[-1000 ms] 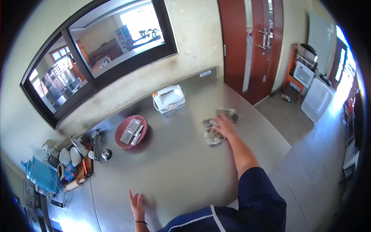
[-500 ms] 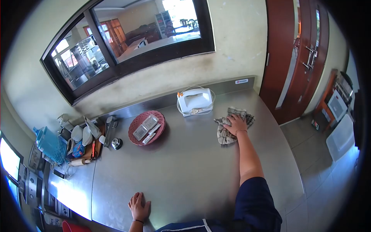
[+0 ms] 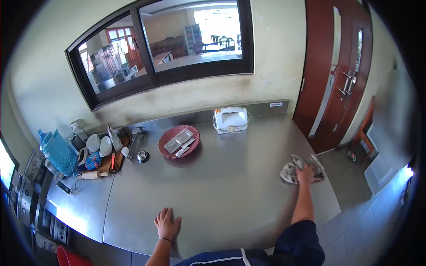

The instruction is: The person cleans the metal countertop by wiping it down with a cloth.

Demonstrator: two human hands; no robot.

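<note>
My right hand (image 3: 305,174) presses on a checked cloth (image 3: 289,172), bunched under and around its fingers near the right edge of the steel table (image 3: 222,190). The fingers are partly blurred against the cloth. My left hand (image 3: 167,226) rests palm down near the front of the table, fingers stretched out, holding nothing. Farther back stands a white hand mixer (image 3: 231,120) with its cord looped round it. To its left is a pink woven basket (image 3: 162,145) with clear plastic containers (image 3: 181,136) inside.
At the left stand a blue container (image 3: 55,148), white bowls (image 3: 105,146), a rolling pin (image 3: 91,175) and a red-handled tool (image 3: 112,162). A metal call bell (image 3: 143,156) sits beside the basket. A raised backsplash (image 3: 191,119) borders the wall; a red bin (image 3: 71,258) is below left.
My right hand has moved the cloth toward the right edge and closer to me. My left hand stays flat on the table. The camera view has shifted somewhat.
</note>
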